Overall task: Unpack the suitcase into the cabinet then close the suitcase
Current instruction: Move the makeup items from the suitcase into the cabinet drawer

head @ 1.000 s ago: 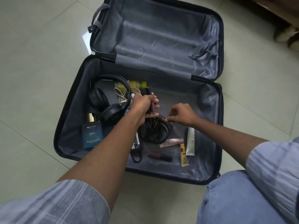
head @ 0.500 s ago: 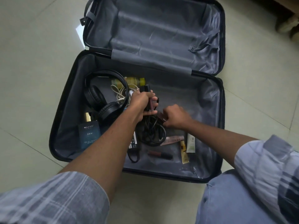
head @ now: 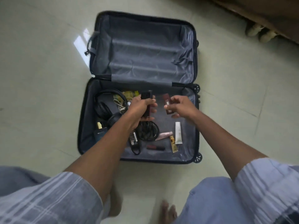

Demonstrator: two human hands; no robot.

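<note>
A dark suitcase (head: 84,110) lies open on the floor, its grey-lined lid (head: 145,50) flat at the far side. My left hand (head: 140,109) is raised over the near half, shut on a black block and a dark red tube together. My right hand (head: 179,106) holds a maroon tube (head: 167,103) just to the right of it. In the near half lie black headphones (head: 105,107), a blue perfume box (head: 99,135), a coiled black cable (head: 148,131) with its adapter (head: 133,140), a white tube (head: 178,133), a pink tube (head: 164,135), a gold sachet (head: 173,143) and a dark lipstick (head: 155,147).
Pale floor tiles surround the case. A wooden piece of furniture (head: 258,12) stands at the top right with pale shoes (head: 260,32) below it. My knees and bare feet (head: 167,212) are at the near edge of the view.
Both hands have lifted off the case's contents. My right hand has picked a maroon tube up from beside the cable. The view has pulled back and higher.
</note>
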